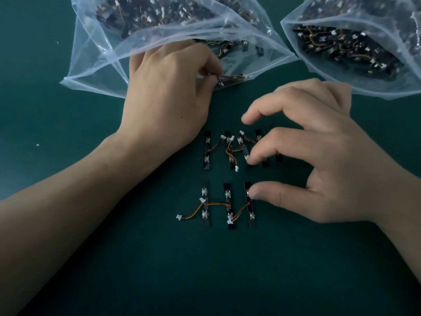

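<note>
- I'm watching my left grip pinching a wired strip at the bag mouth.
- My right grip is arching, fingers apart, touching strips beneath it.

An electronics assembly workshop: a dark green counter carries a clear bag and a second bag, both stuffed with wired circuit strips, more laid out in rows mid-counter.

Left grip at mouth of left bag, pinching a wired board. Right grip spread over two rows of boards on green worktop: forefinger tip on upper row, thumb tip on right end of lower row. Second bag at right
</note>
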{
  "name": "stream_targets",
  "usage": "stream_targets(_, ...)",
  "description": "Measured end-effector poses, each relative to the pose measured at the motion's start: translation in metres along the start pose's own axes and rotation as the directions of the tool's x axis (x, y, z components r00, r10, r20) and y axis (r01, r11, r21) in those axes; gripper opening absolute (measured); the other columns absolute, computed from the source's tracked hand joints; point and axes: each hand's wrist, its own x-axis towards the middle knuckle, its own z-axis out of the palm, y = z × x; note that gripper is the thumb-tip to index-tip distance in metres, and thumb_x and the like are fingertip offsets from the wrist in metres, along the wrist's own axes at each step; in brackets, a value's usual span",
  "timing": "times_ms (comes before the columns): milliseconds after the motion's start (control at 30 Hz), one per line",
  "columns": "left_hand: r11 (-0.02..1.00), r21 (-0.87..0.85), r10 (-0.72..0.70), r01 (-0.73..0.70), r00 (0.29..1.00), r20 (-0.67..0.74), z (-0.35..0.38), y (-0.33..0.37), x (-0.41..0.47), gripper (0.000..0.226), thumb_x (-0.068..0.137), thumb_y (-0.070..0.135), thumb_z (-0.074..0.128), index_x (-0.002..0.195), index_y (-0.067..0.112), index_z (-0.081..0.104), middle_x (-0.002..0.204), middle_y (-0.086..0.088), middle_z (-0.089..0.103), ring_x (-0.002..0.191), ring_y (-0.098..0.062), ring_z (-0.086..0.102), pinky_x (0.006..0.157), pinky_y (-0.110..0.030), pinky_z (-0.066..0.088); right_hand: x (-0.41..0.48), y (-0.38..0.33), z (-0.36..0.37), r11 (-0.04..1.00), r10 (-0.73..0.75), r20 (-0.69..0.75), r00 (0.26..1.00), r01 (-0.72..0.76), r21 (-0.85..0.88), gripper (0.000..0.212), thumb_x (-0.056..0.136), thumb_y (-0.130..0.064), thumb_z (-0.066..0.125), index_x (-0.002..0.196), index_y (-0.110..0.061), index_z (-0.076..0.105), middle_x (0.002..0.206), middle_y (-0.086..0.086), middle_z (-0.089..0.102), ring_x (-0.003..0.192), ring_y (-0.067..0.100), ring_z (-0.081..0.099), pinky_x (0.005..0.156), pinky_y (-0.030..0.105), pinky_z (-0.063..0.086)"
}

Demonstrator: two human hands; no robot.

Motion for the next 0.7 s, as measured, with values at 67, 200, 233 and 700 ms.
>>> stream_targets(67, 1.0, -0.008, 0.002, -0.002, 1.0, -0.013, -0.001, 0.0, 0.0, 0.018, 0.099, 0.025, 0.063, 0.113, 0.03, 0.072, 0.111, 0.012, 0.071, 0.117, -0.018, 0.061, 0.098, -0.025, 0.024, 0.0, 0.001, 0.0, 1.0, 0.004, -0.014, 1.0, -0.004, -0.005, 0.034, 0.092, -0.059, 0.07, 0.092, -0.025, 0.075, 0.133, 0.0, 0.06, 0.126, 0.023, 0.049, 0.104, 0.042, 0.022)
stream_targets(200, 0.999, -0.04, 0.023, -0.025, 0.999, -0.043, -0.003, 0.001, 0.0, 0.019, 0.098, 0.02, 0.062, 0.113, 0.025, 0.072, 0.105, 0.014, 0.064, 0.111, -0.018, 0.061, 0.105, -0.032, 0.035, 0.001, 0.001, 0.002, 0.998, 0.04, -0.071, 0.997, -0.043, -0.04, 0.035, 0.095, -0.059, 0.067, 0.092, -0.025, 0.076, 0.131, -0.002, 0.062, 0.126, 0.022, 0.05, 0.105, 0.039, 0.021)
stream_targets(233, 0.998, -0.053, 0.03, -0.034, 0.998, -0.059, -0.003, 0.001, 0.0, 0.019, 0.098, 0.019, 0.061, 0.112, 0.023, 0.071, 0.104, 0.014, 0.062, 0.108, -0.017, 0.06, 0.106, -0.035, 0.039, 0.001, 0.001, 0.002, 0.997, 0.059, -0.103, 0.993, -0.064, -0.048, 0.035, 0.096, -0.059, 0.067, 0.093, -0.025, 0.076, 0.129, -0.002, 0.063, 0.125, 0.021, 0.051, 0.105, 0.039, 0.021)
stream_targets(700, 0.824, -0.528, 0.259, -0.202, 0.965, 0.034, 0.003, 0.016, -0.013, 0.042, 0.095, 0.008, 0.07, 0.135, 0.013, 0.059, 0.094, 0.006, 0.067, 0.076, -0.015, 0.054, 0.073, -0.016, 0.038, 0.003, 0.001, -0.001, 0.945, 0.261, -0.405, 0.876, -0.319, -0.08, 0.038, 0.099, -0.04, 0.069, 0.123, -0.011, 0.07, 0.108, -0.001, 0.072, 0.108, 0.026, 0.061, 0.103, 0.05, 0.038)
